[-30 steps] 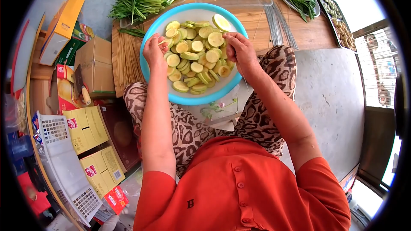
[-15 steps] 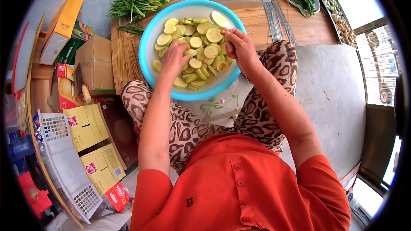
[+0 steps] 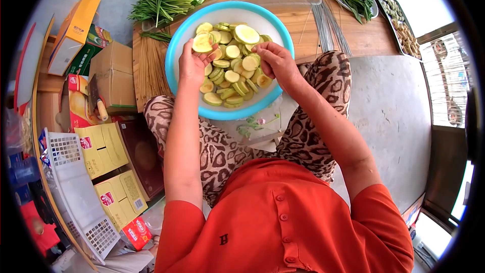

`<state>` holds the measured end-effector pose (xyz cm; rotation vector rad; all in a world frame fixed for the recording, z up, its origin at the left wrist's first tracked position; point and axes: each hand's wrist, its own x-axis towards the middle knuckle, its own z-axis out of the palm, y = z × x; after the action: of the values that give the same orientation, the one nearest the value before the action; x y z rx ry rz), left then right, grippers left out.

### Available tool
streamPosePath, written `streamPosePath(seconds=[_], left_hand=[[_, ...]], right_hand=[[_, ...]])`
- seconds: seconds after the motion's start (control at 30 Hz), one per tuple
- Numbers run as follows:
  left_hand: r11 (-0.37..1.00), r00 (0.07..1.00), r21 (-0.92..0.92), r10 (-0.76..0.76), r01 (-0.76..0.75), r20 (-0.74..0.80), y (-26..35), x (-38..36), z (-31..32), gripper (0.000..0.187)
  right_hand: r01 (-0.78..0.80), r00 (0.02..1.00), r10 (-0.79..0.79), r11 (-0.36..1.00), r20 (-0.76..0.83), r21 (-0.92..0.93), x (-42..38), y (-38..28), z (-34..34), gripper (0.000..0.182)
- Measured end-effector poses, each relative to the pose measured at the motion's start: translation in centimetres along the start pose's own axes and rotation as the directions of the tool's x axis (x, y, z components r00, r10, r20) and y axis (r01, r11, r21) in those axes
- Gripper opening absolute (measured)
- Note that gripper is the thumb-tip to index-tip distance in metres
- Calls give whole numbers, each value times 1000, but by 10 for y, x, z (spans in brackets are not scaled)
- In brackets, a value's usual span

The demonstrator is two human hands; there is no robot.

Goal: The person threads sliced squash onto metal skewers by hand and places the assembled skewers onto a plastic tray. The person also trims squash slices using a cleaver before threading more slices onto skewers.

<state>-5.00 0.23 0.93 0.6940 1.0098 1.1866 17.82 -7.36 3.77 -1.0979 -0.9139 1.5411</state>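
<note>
Pale green slices in a blue-rimmed basin, a hand at either side.
The left hand point(image 3: 193, 66) grips one slice point(image 3: 203, 42) between thumb and fingers, inside the left edge of the basin point(image 3: 230, 5). The right hand point(image 3: 275, 63) is closed in a pinch near the right edge (on what, I cannot tell), beside a larger slice point(image 3: 247, 34). Loose slices point(image 3: 232, 76) heap the middle; the basin overlaps the wooden table's point(image 3: 374, 40) near edge.

Red short-sleeved shirt point(image 3: 252, 212), black chest marking point(image 3: 224, 239), leopard-print trousers point(image 3: 222, 156)
</note>
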Motion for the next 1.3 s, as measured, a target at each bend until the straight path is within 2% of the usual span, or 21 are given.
streamPosePath(seconds=[0.03, 0.07, 0.23, 0.3, 0.5, 0.9, 1.3], left_hand=[[993, 999, -114, -36, 39, 27, 2, 1, -3, 41], [971, 996, -225, -68, 79, 58, 3, 2, -6, 43], [954, 993, -278, -108, 115, 39, -7, 11, -16, 44], [952, 995, -297, -94, 80, -35, -10, 13, -18, 41], [972, 988, -226, -94, 64, -126, -14, 20, -26, 31], [982, 997, -188, -46, 34, -62, -9, 20, -23, 24], [978, 996, -209, -42, 24, -81, -6, 17, -21, 21]], right_hand=[[-9, 999, 12, 997, 33, -79, -3, -1, 4, 19], [-8, 999, 11, 997, 35, -80, -4, 1, 7, 19], [10, 988, 15, 988, 155, -157, -6, 14, 14, 15], [14, 983, 19, 984, 185, -176, -9, 11, 17, 14], [44, 970, 6, 979, 242, -201, -6, 25, 16, 18], [57, 971, 14, 957, 241, -283, -9, 23, 19, 12], [54, 973, 20, 949, 230, -311, -8, 26, 19, 13]])
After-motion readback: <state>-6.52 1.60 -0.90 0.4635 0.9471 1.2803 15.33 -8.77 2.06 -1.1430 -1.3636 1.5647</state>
